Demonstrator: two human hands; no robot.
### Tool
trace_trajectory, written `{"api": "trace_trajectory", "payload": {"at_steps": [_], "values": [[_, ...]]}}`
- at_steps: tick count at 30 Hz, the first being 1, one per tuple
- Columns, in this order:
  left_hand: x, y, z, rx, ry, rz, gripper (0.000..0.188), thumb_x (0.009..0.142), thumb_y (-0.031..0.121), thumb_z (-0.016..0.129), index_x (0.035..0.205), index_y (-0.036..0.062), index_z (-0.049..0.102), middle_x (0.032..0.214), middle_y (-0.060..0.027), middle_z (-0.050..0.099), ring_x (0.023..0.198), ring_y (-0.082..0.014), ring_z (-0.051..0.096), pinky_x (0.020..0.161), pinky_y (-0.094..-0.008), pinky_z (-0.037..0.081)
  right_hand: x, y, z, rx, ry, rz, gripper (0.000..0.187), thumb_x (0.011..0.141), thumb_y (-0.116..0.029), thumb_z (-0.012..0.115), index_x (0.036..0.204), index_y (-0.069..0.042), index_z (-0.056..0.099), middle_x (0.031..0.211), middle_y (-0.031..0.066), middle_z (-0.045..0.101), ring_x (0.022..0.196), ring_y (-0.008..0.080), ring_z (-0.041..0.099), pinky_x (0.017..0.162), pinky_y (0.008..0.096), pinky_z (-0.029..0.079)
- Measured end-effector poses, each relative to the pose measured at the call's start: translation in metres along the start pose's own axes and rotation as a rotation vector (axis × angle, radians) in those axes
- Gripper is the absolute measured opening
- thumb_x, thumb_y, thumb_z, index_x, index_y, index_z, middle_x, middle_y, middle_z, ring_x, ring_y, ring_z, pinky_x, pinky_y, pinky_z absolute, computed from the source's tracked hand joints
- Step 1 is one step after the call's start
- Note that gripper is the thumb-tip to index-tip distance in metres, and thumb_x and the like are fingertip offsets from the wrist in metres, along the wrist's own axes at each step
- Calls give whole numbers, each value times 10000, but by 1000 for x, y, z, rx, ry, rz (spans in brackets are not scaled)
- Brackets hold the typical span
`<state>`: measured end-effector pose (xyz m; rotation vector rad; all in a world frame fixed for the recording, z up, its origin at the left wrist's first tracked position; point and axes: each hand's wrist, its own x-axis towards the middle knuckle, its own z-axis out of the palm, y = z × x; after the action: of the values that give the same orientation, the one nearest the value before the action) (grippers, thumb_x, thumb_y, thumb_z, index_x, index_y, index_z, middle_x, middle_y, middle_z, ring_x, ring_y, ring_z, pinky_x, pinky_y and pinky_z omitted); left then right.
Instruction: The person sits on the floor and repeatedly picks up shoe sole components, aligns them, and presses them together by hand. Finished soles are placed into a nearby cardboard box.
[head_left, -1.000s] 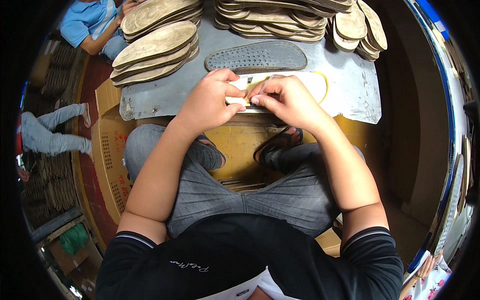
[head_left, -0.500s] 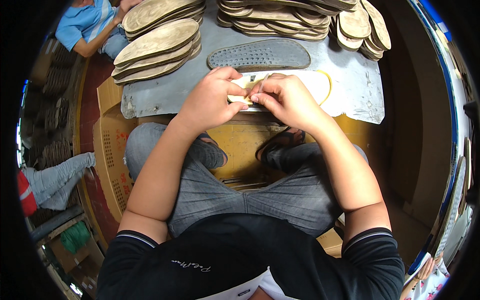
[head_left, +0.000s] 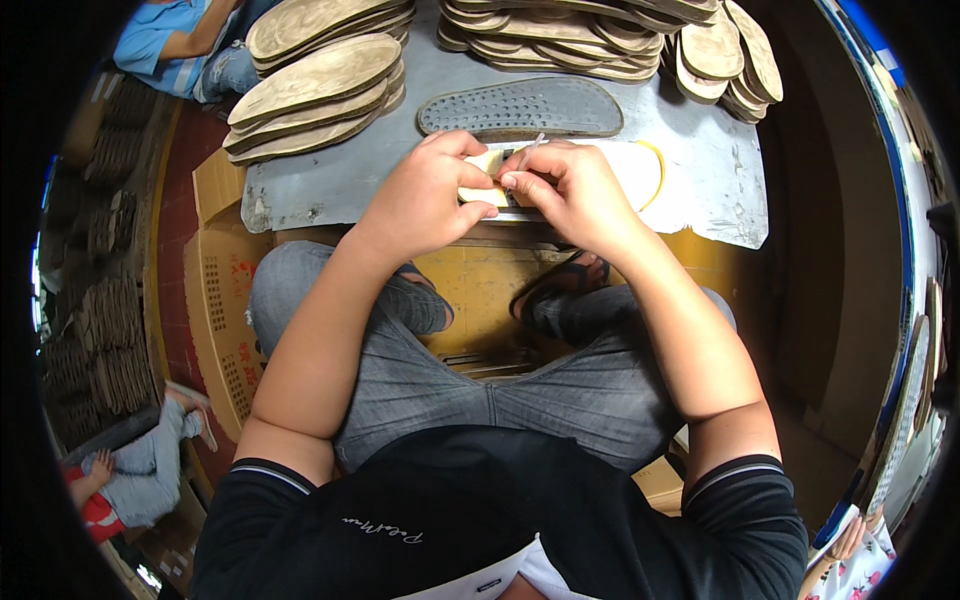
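A pale, sole-shaped piece (head_left: 622, 172) with a yellow rim at its right end lies along the table's near edge. My left hand (head_left: 425, 195) grips its left part, thumb and fingers closing on a cream-yellow section. In my right hand (head_left: 575, 195) a thin whitish stick (head_left: 533, 150) is pinched, slanting up from the fingertips. Those fingertips almost meet my left ones over a small dark strip (head_left: 510, 190) across the piece. What the stick's lower end touches is hidden. Just behind both hands lies a dark grey sole (head_left: 520, 107) with round dimples.
Brown wood-toned soles are piled at the back left (head_left: 315, 90), back middle (head_left: 560, 40) and back right (head_left: 712, 50) of the grey table (head_left: 330, 195). A cardboard box (head_left: 215, 290) stands left of my legs. Other people sit at the left, and another person's hand shows at lower right.
My right hand's stick has tilted further to the right, and the dark strip between my hands shows more. Both hands stay nearly in place. The people at the left have shifted.
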<state>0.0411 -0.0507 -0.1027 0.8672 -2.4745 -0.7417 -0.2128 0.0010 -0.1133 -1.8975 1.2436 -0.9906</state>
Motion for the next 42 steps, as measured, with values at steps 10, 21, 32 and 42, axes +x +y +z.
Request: {"api": "trace_trajectory", "payload": {"at_steps": [10, 21, 32, 42], "values": [[-3, 2, -4, 50, 112, 85, 356, 872, 182, 965, 1200, 48, 928, 1325, -191, 826, 1267, -391, 755, 1099, -488, 626, -2, -18, -72, -336, 39, 243, 230, 1135, -143, 793, 1333, -25, 799, 1301, 157, 867, 1142, 236, 818, 1007, 393, 637], [28, 13, -3, -181, 447, 88, 259, 1040, 140, 897, 1266, 14, 891, 1168, -179, 869, 965, -286, 822, 887, -380, 658, -28, 23, -139, -406, 50, 210, 411, 939, -42, 911, 1292, -76, 702, 1216, 122, 876, 1180, 295, 832, 1015, 412, 637], [29, -37, -6, -435, 571, -258, 338, 1121, 49, 803, 1441, -43, 744, 947, -19, 801, 786, -32, 656, 709, -240, 549, 9, 38, -98, -119, 600, 327, 613, 899, -167, 1059, 1376, 16, 720, 1204, 125, 870, 1032, 136, 807, 915, 309, 652], [0, 4, -2, -231, 271, -164, 112, 1057, 10, 796, 1156, 27, 746, 923, -131, 763, 749, -187, 707, 705, -389, 585, -10, 61, -133, 0, 421, 461, 461, 942, -6, 965, 1310, 27, 689, 1220, 152, 869, 1118, 185, 830, 1026, 335, 676]]}}
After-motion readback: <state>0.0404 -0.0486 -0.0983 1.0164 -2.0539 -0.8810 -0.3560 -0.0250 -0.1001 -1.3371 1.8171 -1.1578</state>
